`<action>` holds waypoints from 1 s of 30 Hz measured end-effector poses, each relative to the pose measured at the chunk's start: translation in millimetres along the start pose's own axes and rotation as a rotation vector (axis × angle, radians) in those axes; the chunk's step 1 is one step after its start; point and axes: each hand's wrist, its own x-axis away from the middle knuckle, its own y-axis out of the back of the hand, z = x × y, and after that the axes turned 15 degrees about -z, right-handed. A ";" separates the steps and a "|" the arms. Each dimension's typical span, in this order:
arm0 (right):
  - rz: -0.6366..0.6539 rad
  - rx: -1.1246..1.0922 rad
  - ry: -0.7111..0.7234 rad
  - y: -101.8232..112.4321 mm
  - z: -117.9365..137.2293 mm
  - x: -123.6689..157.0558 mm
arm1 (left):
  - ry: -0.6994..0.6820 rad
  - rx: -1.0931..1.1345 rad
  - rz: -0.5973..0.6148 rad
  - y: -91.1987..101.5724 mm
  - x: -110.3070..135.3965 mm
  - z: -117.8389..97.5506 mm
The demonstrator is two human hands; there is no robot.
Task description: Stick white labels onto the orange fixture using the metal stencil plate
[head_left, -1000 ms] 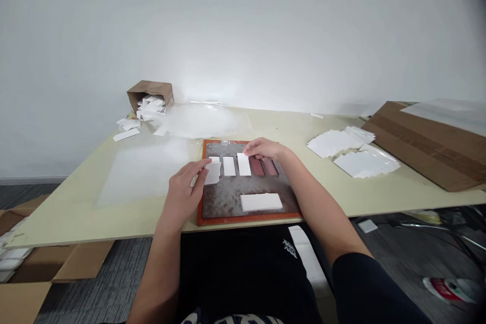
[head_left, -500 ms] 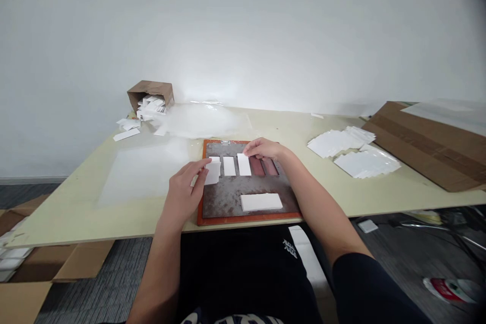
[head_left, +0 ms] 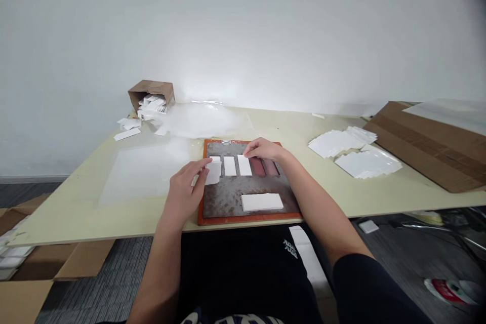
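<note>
A dark, stained board (head_left: pixel 224 200) with an orange-red edge lies on the table in front of me. Across it runs a row of narrow slots. White cards fill the left ones, including a middle white card (head_left: pixel 245 165), while two reddish-brown slots (head_left: pixel 258 167) on the right hold no card. My left hand (head_left: pixel 187 182) pinches a few white cards (head_left: pixel 213 173) over the leftmost slot, partly covering it. With fingertips closed at its upper right corner, my right hand (head_left: pixel 261 149) holds the middle card at its slot. A stack of white cards (head_left: pixel 261 202) rests on the board's near part.
At the back left, a small cardboard box (head_left: pixel 152 86) spills white cards. Clear plastic sheeting (head_left: pixel 144 172) covers part of the table's left. To the right lie fanned white cards (head_left: pixel 341 140) and a large cardboard piece (head_left: pixel 429 147). Open cartons (head_left: pixel 83 260) sit below left.
Both hands keep nearly the same places and grips. The middle card's top edge sits very slightly lower, closer to flush with its slot.
</note>
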 end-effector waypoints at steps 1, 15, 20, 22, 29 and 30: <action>-0.006 0.006 0.008 -0.2 0.5 0.4 | 0.001 0.000 0.000 -0.1 0.2 0.1; -0.047 0.085 0.089 -1.4 2.3 3.3 | -0.007 -0.010 0.010 0.5 -0.7 -0.6; -0.057 0.105 0.108 -1.7 2.9 3.4 | -0.005 0.000 0.011 0.9 0.4 0.0; -0.057 0.106 0.114 -1.3 4.6 4.3 | 0.001 0.001 0.015 0.8 0.7 0.8; -0.057 0.115 0.171 0.2 19.3 15.5 | 0.006 0.001 0.013 1.0 -1.3 -1.3; -0.061 0.112 0.207 -1.2 24.0 19.7 | 0.009 -0.001 0.016 1.0 -1.3 -1.4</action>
